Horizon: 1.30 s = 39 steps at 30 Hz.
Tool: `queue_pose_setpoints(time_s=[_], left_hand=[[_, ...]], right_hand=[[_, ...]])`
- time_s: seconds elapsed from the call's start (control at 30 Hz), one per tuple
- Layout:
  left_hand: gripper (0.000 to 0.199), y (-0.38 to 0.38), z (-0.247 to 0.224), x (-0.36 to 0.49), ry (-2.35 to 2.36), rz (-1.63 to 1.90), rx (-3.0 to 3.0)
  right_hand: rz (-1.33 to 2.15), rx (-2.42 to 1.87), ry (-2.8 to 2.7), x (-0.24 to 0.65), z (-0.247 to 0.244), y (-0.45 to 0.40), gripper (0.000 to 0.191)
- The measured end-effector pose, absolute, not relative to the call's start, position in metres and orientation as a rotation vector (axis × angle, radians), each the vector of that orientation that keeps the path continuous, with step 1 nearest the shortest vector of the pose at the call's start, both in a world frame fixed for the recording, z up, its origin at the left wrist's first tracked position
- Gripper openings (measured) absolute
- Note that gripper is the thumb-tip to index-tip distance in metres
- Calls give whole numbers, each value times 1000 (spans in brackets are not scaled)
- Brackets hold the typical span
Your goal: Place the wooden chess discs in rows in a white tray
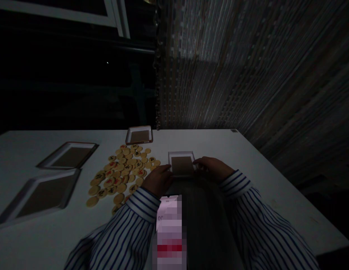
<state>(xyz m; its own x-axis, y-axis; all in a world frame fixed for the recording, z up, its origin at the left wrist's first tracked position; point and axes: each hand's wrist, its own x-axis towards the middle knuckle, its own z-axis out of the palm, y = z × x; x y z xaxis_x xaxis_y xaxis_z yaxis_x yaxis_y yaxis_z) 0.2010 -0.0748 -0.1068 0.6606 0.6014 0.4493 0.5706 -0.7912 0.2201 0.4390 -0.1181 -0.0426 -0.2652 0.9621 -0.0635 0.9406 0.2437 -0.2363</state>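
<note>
A small shallow cardboard box or lid [182, 166], pale-walled with a brown bottom, lies open side up at the table's near middle. My left hand [158, 180] has its fingers closed at the left side of this box. On the opposite side my right hand [215, 168] pinches the right wall, thumb and fingertips together. Just left of my left hand spreads a loose heap of round wooden Chinese chess pieces [125, 167], some stacked, with red or black characters. Part of the heap is hidden behind my left sleeve.
Two larger shallow boxes [52, 197] lie on the left of the white table [219, 144]. Another shallow box [139, 135] stands at the back. Below my hands is a lit phone [169, 225], its screen blurred. A bead curtain [208, 75] hangs behind the table.
</note>
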Motion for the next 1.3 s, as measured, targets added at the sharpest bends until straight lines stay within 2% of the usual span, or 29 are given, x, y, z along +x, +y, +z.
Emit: queue_pose_setpoints(time_s=[0.17,0.47,0.73,1.3], left_hand=[[19,-74,-109,200,987,814,2802],[18,-72,-115,199,964,905,2815],[19,-73,-114,198,980,862,2784],[18,-73,-114,196,980,859,2808]], right_hand=[[450,-1815,-2241,447,-62,-130,47],[452,-1749,-2185,450,-76,-128,47],[425,-1758,-2162,441,-67,-130,42],[443,-1747,-2197,443,-73,-128,43]])
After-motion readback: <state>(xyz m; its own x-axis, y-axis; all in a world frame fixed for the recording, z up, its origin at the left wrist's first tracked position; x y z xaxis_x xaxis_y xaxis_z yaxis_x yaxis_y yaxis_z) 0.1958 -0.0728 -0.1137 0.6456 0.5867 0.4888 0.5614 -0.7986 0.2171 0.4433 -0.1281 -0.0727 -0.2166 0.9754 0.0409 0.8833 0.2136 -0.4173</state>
